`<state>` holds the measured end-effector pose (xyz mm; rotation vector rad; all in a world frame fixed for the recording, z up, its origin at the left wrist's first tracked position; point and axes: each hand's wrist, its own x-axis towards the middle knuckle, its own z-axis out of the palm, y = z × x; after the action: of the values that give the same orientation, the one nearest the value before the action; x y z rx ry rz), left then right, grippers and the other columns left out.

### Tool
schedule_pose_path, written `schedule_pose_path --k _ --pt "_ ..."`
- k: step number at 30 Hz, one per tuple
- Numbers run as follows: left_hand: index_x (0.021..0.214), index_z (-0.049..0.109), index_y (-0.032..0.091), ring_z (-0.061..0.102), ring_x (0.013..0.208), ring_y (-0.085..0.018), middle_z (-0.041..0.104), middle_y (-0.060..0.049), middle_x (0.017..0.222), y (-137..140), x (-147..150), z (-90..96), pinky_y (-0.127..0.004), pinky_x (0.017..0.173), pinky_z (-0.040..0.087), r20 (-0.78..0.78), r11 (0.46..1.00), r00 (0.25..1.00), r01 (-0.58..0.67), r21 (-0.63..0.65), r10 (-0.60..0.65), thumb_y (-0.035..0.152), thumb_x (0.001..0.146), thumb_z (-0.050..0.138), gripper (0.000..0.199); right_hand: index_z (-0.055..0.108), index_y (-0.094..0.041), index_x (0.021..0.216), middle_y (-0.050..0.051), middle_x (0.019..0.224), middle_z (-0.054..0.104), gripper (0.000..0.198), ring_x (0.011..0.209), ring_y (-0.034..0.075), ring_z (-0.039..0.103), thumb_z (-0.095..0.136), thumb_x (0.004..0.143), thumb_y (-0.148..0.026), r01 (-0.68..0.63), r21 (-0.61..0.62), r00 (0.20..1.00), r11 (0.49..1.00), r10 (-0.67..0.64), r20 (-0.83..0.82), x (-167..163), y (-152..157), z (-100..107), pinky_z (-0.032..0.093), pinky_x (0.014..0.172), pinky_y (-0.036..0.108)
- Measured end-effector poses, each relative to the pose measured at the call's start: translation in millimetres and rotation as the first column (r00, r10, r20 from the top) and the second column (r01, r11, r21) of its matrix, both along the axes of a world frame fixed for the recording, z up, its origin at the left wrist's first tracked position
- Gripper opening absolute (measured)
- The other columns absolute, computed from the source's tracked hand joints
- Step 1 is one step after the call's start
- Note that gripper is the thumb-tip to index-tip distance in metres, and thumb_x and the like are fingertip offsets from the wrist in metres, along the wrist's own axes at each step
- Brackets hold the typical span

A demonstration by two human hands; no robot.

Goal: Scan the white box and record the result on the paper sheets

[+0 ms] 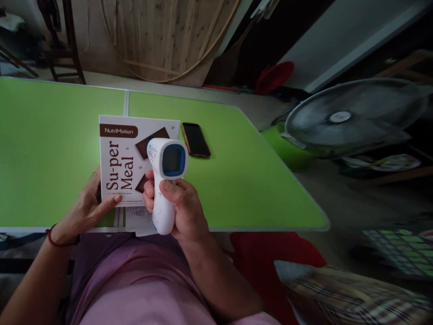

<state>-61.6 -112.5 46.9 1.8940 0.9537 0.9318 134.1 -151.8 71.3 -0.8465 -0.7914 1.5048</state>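
My right hand (184, 205) is wrapped round the handle of a white infrared thermometer (164, 210). Its blue-rimmed screen looks dark and faces me. Beyond it stands a white and brown box (115, 158) printed "NutriMotion Su-per Meal", partly covered by the thermometer. My left hand (89, 205) grips the box at its lower left corner, thumb across the front and the other fingers behind, mostly hidden. Under the box, at the table's front edge, a printed sheet of paper (138, 219) shows in part.
The green table (230, 189) spreads out before me, with a dark-screened phone (196, 140) right of the box. A large fan (355, 119) stands beyond the right edge. Near me on the right are a red seat (277, 248) and plaid cloth (352, 293). A round wooden tabletop (162, 36) leans at the back.
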Motion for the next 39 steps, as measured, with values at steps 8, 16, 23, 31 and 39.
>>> schedule_pose_path --k 8,16,23,31,39 --pt "0.137 0.049 0.021 0.053 0.125 -0.034 0.061 -0.013 0.131 0.5 -0.8 -2.3 -0.048 0.103 0.05 0.0 1.0 1.0 0.002 0.003 -0.002 0.045 0.093 0.062 0.052 0.059 -0.02 0.075 -0.003 0.059 0.057 0.04 0.049 0.01 0.048 0.079 0.065 -0.054 0.042 -0.022 0.999 0.999 -0.042 -0.002 -5.3 1.7 1.3 0.034 0.047 0.026" --pt "0.137 0.048 0.021 0.054 0.125 -0.032 0.057 -0.012 0.137 0.1 -2.3 -2.6 -0.048 0.108 0.046 -0.013 1.0 1.0 0.012 -0.026 -0.013 0.044 0.094 0.061 0.05 0.058 -0.021 0.075 -0.004 0.059 0.057 0.041 0.049 0.01 0.047 0.079 0.065 -0.055 0.037 -0.011 0.999 0.999 -0.037 -0.036 -9.7 2.1 1.9 0.035 0.047 0.026" --pt "0.136 0.049 0.021 0.053 0.126 -0.034 0.059 -0.012 0.134 1.0 -2.7 -4.3 -0.048 0.106 0.048 0.005 1.0 1.0 0.007 -0.017 -0.007 0.045 0.093 0.062 0.05 0.06 -0.022 0.084 -0.003 0.061 0.057 0.038 0.051 0.011 0.046 0.077 0.069 -0.053 0.049 -0.019 0.997 0.999 -0.05 -0.06 -13.4 2.7 -2.0 0.035 0.047 0.027" --pt "0.132 0.05 0.017 0.06 0.118 -0.032 0.069 -0.012 0.114 -2.3 0.5 7.1 -0.041 0.097 0.056 0.062 0.986 0.998 0.011 -0.164 -0.001 0.044 0.09 0.067 0.052 0.063 -0.022 0.078 -0.001 0.069 0.062 0.03 0.059 0.012 0.052 0.072 0.079 -0.05 0.005 0.142 0.994 0.99 -0.02 0.107 6.2 -7.4 -3.7 0.044 0.056 0.028" --pt "0.121 0.059 0.018 0.069 0.1 -0.024 0.071 -0.007 0.117 -0.1 -4.6 13.5 -0.023 0.071 0.06 0.088 0.932 0.996 0.002 -0.362 0.032 0.037 0.081 0.078 0.048 0.068 -0.023 0.11 0.009 0.105 0.07 0.04 0.096 0.027 0.065 0.073 0.079 -0.049 -0.019 0.486 0.364 0.874 -0.446 0.817 141.2 34.3 -7.1 0.054 0.081 0.044"
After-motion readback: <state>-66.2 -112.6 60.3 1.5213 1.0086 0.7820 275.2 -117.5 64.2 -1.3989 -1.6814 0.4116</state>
